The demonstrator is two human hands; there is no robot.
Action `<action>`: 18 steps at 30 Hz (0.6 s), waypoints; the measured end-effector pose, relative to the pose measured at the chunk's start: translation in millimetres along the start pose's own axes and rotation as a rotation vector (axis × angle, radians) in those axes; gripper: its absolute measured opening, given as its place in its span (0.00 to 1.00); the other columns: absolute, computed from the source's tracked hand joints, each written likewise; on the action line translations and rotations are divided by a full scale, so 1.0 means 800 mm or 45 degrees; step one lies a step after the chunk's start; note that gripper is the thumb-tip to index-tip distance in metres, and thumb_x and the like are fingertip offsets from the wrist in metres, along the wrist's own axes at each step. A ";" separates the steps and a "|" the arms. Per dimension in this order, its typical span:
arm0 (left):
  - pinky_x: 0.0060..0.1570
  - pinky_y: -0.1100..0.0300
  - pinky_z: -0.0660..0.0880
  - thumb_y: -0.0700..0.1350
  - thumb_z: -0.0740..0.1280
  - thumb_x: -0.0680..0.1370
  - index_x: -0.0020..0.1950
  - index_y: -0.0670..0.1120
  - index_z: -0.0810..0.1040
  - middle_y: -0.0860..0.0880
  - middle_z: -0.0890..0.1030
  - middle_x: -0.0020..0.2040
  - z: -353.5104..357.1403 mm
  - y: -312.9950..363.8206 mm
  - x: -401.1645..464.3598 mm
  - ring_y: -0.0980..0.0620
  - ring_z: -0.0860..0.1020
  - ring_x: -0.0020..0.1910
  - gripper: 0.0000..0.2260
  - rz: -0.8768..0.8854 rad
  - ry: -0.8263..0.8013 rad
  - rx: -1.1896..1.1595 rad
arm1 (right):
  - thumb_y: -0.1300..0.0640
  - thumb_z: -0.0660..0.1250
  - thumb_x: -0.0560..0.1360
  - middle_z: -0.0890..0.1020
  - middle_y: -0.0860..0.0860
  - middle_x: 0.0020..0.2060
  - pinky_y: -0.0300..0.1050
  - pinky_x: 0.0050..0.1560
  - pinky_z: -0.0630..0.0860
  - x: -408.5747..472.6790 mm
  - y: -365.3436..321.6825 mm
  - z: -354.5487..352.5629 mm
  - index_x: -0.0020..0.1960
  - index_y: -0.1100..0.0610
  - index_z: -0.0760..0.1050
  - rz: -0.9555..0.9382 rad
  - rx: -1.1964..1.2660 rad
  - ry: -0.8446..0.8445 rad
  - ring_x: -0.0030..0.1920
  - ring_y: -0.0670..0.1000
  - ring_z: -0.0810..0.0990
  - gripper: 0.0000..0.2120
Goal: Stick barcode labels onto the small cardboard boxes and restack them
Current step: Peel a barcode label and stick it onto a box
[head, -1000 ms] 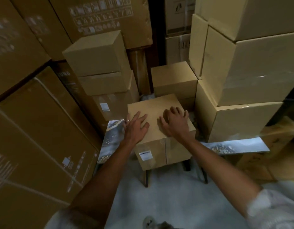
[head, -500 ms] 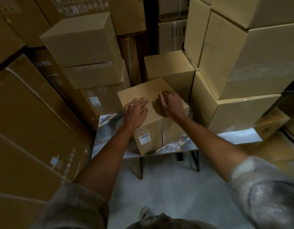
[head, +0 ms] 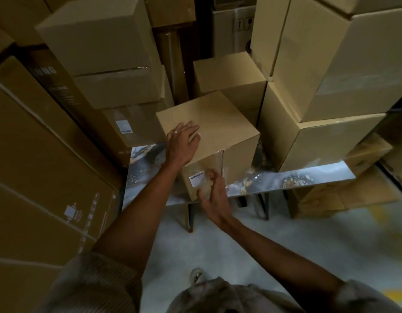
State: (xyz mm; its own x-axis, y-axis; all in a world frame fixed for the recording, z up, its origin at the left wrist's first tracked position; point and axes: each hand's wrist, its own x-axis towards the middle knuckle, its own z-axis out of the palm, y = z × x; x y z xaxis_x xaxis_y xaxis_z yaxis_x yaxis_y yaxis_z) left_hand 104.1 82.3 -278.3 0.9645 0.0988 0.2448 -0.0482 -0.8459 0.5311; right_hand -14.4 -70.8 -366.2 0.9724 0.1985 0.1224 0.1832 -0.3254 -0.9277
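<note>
Box: a small cardboard box [head: 209, 132] is stood at the near edge of a low table [head: 308, 180], one corner turned toward the camera, so that two side faces and the top are shown.
Label: a white barcode label [head: 197, 178] is seen on the near left face, just under the top edge; its right end is covered by the right hand.
Right hand: the right hand [head: 214, 199] is laid against that near face, with its fingers [head: 210, 177] curled loosely over the label's right end; motion blur is present, and whether the label is being pressed or pinched cannot be told.
Left hand: the left hand [head: 183, 143] is rested flat on the box top near its left edge, fingers spread and straight, nothing being gripped; the box is judged to be steadied by it.
Deciding relation: the label lies below and in front of the left hand and directly under the right hand's fingers, with its long axis level along the face, so a rub along that axis is best made by the right hand.
Surroundings: a labelled stack [head: 123, 127] stands to the left and a plain stack [head: 319, 141] to the right.
</note>
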 end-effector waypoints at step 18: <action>0.78 0.55 0.52 0.58 0.61 0.79 0.60 0.52 0.85 0.49 0.78 0.71 0.012 -0.008 -0.051 0.47 0.63 0.78 0.19 -0.081 0.196 -0.426 | 0.31 0.57 0.78 0.64 0.59 0.76 0.62 0.72 0.68 0.077 -0.006 -0.074 0.79 0.52 0.56 0.496 0.356 0.664 0.73 0.60 0.69 0.37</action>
State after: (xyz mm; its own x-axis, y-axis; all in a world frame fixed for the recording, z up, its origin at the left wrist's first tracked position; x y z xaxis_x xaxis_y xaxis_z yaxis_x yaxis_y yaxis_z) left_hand 67.7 78.6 -299.7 0.9191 0.2448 0.3086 -0.0962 -0.6203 0.7785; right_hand 52.9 -111.5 -333.5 0.9147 -0.3755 -0.1491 -0.1683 -0.0189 -0.9856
